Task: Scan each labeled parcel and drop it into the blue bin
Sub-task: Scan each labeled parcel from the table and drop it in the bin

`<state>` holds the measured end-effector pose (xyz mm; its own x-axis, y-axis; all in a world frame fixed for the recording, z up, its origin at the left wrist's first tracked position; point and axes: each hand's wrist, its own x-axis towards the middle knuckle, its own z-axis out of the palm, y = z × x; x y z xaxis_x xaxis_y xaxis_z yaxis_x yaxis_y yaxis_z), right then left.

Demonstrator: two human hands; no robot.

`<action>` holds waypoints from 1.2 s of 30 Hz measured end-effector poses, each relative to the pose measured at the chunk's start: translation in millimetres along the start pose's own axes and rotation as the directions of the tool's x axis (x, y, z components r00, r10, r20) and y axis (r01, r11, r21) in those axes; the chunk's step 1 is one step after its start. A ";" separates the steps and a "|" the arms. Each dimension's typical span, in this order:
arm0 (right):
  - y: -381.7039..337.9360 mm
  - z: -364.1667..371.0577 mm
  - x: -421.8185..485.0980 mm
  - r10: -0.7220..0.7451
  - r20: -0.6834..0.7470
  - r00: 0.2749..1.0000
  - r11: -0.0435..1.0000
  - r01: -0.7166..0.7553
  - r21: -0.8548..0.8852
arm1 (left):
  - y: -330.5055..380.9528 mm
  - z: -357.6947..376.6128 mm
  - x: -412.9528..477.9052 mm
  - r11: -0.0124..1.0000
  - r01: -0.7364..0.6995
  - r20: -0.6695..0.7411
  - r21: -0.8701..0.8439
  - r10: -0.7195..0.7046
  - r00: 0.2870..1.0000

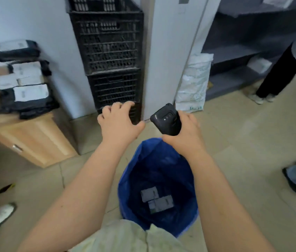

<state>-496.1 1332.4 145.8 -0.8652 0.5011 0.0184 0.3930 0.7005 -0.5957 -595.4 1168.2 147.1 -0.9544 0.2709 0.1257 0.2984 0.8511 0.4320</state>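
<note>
**Two parcels binned, a pile left to scan**

Two parcels (157, 198) lie flat at the bottom of the blue bin (125, 188), their pale labels facing up and overlapping at one corner. The bin is lined with a thin, glossy blue bag that creases and sags at the mouth. It stands on the tiled floor directly below the person's forearms.

The left hand (119, 122) hovers past the bin's far rim, fingers spread and slightly bent, holding nothing. The right hand (183, 131) is wrapped round a scanner (167, 120), a stubby black hard-plastic unit with small lights on its top face, its head pointing up and away from the body.

The unscanned parcels (23, 82) are well apart to the left, heaped on a wooden desk (39, 135). They are soft black poly mailers, wrinkled and floppy, each with a white rectangular label.

The step in hand looks like fetching the next one. It would go best if the free hand takes the topmost mailer by an edge, label up. The film should be pulled taut so the barcode lies flat to the scanner, and the mailer released only once it is squarely over the bag's mouth.

Behind the hands stand stacked black lattice crates (109, 48), and a white woven sack (194, 82) leans on the wall.
</note>
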 end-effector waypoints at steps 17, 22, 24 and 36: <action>-143.0 100.0 -239.2 -0.644 0.588 0.489 0.662 0.742 0.108 | -145.0 -120.1 -364.5 0.539 0.834 -0.381 -0.120 -0.801 0.463; -196.9 129.8 -339.7 -0.748 0.605 0.274 0.503 0.828 0.247 | -178.6 -151.9 -474.2 0.352 0.922 -0.430 -0.163 -0.866 0.254; -218.3 142.2 -384.8 -0.779 0.597 0.191 0.429 0.858 0.284 | -195.9 -165.2 -520.4 0.281 0.942 -0.454 -0.182 -0.874 0.173; -339.1 228.5 -705.3 -0.792 0.585 -0.174 0.197 0.835 0.515 | -304.9 -266.6 -846.6 -0.171 0.930 -0.469 -0.325 -0.825 -0.316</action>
<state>-90.3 625.4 151.3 -0.3430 -0.9393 -0.0010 -0.8050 0.2945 -0.5150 119.0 559.5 147.1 0.0505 -0.9985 0.0229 -0.9421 -0.0400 0.3329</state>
